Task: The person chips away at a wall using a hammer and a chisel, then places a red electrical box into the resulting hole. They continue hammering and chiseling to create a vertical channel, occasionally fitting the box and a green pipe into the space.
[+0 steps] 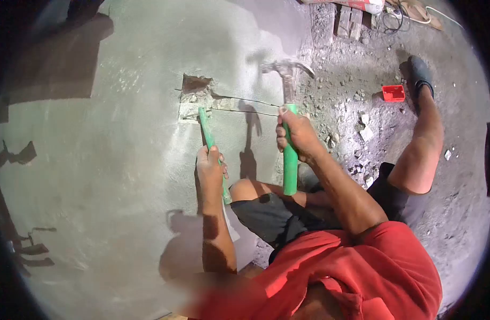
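Note:
My left hand (210,166) is closed around a long green chisel (206,128), which leans with its upper end at the lower edge of a square hole (194,100) in the grey plastered wall (143,160). My right hand (298,133) grips the green handle of a claw hammer (290,165). The hammer's metal head is raised clear of the chisel, to the right of the hole. From the hole, two cut lines bound a narrow groove (239,104) running towards the floor.
Rubble (366,133) and dust cover the floor on the right. A small red plastic box (393,93) lies near my shoed foot (420,72). Wooden pieces (349,22), a sack (357,4) and a cable (395,18) are at the top right.

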A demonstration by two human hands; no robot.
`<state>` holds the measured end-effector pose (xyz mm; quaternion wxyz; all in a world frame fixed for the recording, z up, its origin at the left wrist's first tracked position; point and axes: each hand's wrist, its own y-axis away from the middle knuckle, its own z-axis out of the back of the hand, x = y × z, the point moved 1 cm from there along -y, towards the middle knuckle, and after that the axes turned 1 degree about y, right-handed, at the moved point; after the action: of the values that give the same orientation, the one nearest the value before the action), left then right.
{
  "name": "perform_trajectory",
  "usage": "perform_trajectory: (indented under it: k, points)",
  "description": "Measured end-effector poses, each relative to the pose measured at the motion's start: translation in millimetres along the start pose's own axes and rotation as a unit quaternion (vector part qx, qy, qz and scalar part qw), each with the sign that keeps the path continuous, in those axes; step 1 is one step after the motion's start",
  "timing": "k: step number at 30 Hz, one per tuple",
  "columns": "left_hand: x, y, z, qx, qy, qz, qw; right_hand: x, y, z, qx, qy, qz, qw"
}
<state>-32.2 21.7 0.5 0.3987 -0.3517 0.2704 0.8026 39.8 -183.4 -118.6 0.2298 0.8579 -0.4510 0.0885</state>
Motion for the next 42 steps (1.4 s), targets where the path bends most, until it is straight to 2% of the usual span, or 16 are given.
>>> perform_trajectory:
  k: [1,4,5,7,11,16,18,23,30,32,33,35,36,38,41,42]
  points:
    - [-4.0,1.4,-0.6,0.001,-0.006,-0.001,1.000,-2.1,1.0,-2.8,-0.001,-0.006,0.000,1.000]
    - [-19.5,8.3,-2.5,-0.007,-0.073,0.045,0.996,4.0,1.8,-10.8,0.032,0.146,0.070,0.986]
    - [-22.3,14.7,-3.0,0.001,-0.036,0.039,0.999,7.9,3.5,-11.5,0.031,0.141,0.062,0.988]
    - [-19.9,19.3,-4.5,0.005,0.004,0.034,0.999,27.6,6.1,-18.7,-0.002,0.240,0.099,0.966]
    - [-10.4,8.1,-5.7,-0.018,0.023,0.016,0.999,27.2,7.5,-16.9,0.029,0.215,0.113,0.970]
    - [-8.9,4.3,2.4,-0.013,-0.003,0.045,0.999,29.1,13.8,-14.6,-0.001,0.171,0.104,0.980]
    - [-2.8,0.0,6.3,0.011,0.147,0.065,0.987,29.2,14.9,-18.3,-0.018,0.170,0.092,0.981]
    - [-2.3,2.7,-2.0,-0.026,0.164,0.055,0.985,44.2,26.6,-39.5,0.032,0.302,0.197,0.932]
    - [0.6,-4.4,-7.1,-0.055,0.134,0.030,0.989,58.6,42.0,-73.0,0.059,0.351,0.243,0.902]
    - [-2.3,-5.8,-4.3,-0.058,0.145,0.048,0.987,37.9,36.5,-77.9,0.061,0.368,0.340,0.863]
    - [-2.7,-5.5,-1.8,-0.060,0.152,0.068,0.984,14.7,19.4,-72.6,0.063,0.367,0.340,0.863]
    - [-0.8,-4.1,2.5,-0.042,0.176,0.063,0.982,-30.5,-19.8,-59.0,0.055,0.515,0.327,0.790]
    - [-0.9,-4.8,2.3,-0.019,0.199,0.053,0.978,-25.6,-24.3,-62.2,0.056,0.516,0.329,0.789]
    - [-0.6,-8.9,2.2,0.006,0.224,0.042,0.974,-16.1,-34.0,-65.4,0.041,0.523,0.214,0.824]
    - [4.0,-10.4,4.1,0.021,0.261,0.038,0.964,15.5,6.5,-81.2,0.055,0.500,0.247,0.828]
    - [3.1,-7.4,3.5,0.004,0.254,0.069,0.965,23.7,21.9,-87.8,0.067,0.489,0.264,0.829]
